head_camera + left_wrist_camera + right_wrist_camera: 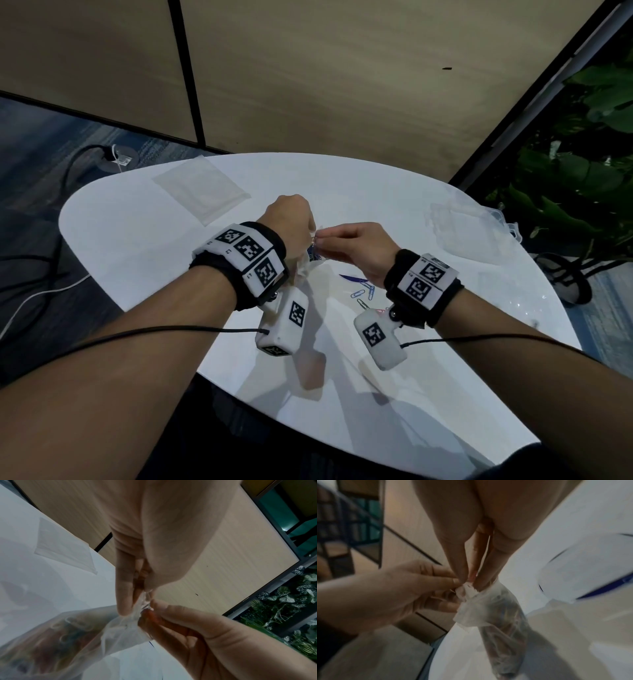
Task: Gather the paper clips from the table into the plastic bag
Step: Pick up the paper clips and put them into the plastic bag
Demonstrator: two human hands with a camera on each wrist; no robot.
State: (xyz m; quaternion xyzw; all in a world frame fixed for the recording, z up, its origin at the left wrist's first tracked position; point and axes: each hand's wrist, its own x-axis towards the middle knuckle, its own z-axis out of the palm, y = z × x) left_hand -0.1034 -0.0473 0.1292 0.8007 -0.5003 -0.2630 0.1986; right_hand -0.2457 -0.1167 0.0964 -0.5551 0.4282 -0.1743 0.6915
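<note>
A thin clear plastic bag [72, 632] with several coloured paper clips inside hangs above the white table [144, 246]. My left hand [291, 219] pinches the bunched top of the bag [496, 608] from one side. My right hand [352, 240] pinches the same crumpled mouth from the other side, fingertips meeting the left hand's. In the head view the plastic bag [305, 263] shows only as a sliver under the left wrist. Loose paper clips [363, 294], blue and green, lie on the table below my right wrist.
A flat clear bag [202, 188] lies at the table's far left. Clear plastic packaging [479, 229] sits at the far right edge. Something dark blue [352, 278] lies by the loose clips. Cables run from both wrist cameras. Plants stand right of the table.
</note>
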